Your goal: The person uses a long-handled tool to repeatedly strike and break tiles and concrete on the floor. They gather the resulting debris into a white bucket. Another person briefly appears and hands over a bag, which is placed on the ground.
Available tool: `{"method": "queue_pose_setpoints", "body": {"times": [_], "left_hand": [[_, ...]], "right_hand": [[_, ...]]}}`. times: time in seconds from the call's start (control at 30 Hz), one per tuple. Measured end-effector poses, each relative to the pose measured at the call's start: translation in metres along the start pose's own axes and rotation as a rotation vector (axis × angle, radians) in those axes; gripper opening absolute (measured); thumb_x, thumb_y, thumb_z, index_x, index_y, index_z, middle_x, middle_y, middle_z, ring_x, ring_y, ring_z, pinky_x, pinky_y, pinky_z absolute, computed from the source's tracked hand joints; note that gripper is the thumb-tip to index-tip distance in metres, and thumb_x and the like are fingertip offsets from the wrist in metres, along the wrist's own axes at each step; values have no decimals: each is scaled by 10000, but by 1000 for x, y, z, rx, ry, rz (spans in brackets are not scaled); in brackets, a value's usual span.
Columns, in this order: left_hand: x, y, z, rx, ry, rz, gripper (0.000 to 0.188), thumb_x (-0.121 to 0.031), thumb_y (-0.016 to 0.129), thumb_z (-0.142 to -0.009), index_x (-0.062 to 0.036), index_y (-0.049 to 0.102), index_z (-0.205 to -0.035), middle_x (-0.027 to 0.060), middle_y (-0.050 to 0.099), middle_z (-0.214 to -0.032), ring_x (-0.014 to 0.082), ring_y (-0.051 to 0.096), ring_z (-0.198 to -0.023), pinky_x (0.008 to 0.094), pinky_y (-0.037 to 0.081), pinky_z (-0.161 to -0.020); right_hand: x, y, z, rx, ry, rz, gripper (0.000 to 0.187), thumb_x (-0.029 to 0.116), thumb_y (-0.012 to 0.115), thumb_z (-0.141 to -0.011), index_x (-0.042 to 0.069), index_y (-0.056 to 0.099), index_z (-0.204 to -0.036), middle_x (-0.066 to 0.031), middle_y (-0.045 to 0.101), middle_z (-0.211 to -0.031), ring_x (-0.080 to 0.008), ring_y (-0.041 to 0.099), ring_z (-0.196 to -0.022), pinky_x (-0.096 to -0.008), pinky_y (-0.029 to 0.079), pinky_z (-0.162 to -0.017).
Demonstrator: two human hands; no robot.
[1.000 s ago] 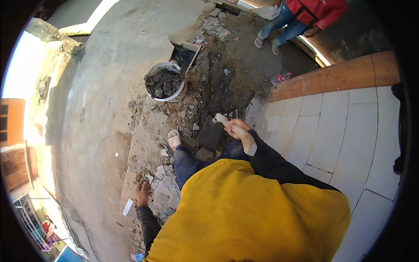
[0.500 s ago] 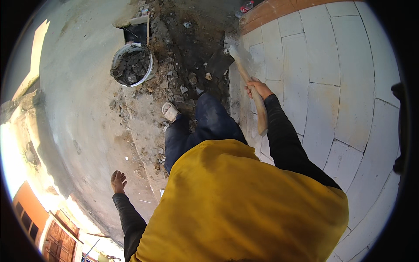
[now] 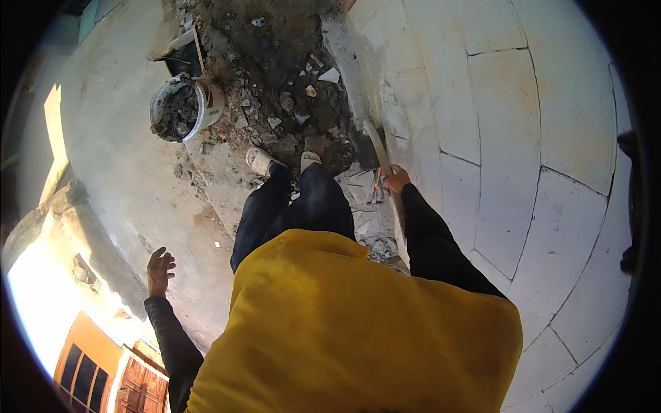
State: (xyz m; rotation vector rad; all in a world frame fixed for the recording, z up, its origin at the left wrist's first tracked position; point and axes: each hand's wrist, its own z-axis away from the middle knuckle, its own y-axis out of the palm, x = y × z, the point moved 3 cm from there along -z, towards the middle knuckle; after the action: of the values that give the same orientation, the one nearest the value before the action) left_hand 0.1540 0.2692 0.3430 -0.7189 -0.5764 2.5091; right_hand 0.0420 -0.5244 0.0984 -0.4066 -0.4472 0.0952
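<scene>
My right hand grips the wooden handle of a hoe, low beside the white wall. The hoe's dark flat blade points down at the ground near its far end. My left hand is held out to the left, holding nothing, its fingers apart. Broken rubble and dark soil lie ahead of my feet. Beyond my feet to the left stands a white bucket, filled with grey-brown soil and debris.
A tall wall of white blocks runs along my right side. A dark pan-like container with a wooden strip lies behind the bucket. A thin tool with orange-red handles rests by the wall. Smooth concrete spreads to the left.
The hoe has swung lower and nearer to the wall's foot, still in my right hand. My body has shifted, and both sandals now show. My left hand stays free, its fingers more spread.
</scene>
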Motion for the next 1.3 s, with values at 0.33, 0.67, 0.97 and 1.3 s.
{"method": "queue_pose_setpoints", "body": {"times": [0.33, 0.67, 0.97, 1.3], "left_hand": [[47, 48, 93, -42, -149, -33, 575, -370, 664, -966, -42, 557, -1426, 154, 730, -1075, 272, 717, -912, 420, 593, -742], [28, 96, 107, 43, -89, 44, 534, -360, 636, -980, -65, 561, -1419, 120, 723, -1085, 240, 690, -938, 415, 570, -774], [-10, 77, 73, 210, -35, -23, 538, -334, 630, -986, -38, 548, -1428, 133, 717, -1141, 264, 708, -1037, 411, 596, -856], [129, -34, -10, 160, -60, 219, 537, -313, 615, -992, -38, 538, -1447, 122, 718, -1158, 267, 701, -1037, 420, 579, -876]], "right_hand": [[-17, -17, -59, 8, -14, -82, 625, 15, 714, -743, -1, 608, -1359, -150, 687, -736, -278, 675, -548, -450, 549, -512], [82, -122, -53, 357, 138, 130, 1003, 30, 739, -756, 40, 203, -1604, -192, 684, -871, -308, 676, -636, -454, 555, -560], [146, -145, 47, 172, 114, 488, 1210, 174, 870, -680, 97, 163, -1659, -229, 623, -1335, -365, 681, -1003, -491, 611, -698], [235, -89, 60, -572, 8, 754, 1081, 325, 864, -709, 150, 305, -1618, -241, 540, -1480, -453, 531, -1352, -519, 448, -1134]]}}
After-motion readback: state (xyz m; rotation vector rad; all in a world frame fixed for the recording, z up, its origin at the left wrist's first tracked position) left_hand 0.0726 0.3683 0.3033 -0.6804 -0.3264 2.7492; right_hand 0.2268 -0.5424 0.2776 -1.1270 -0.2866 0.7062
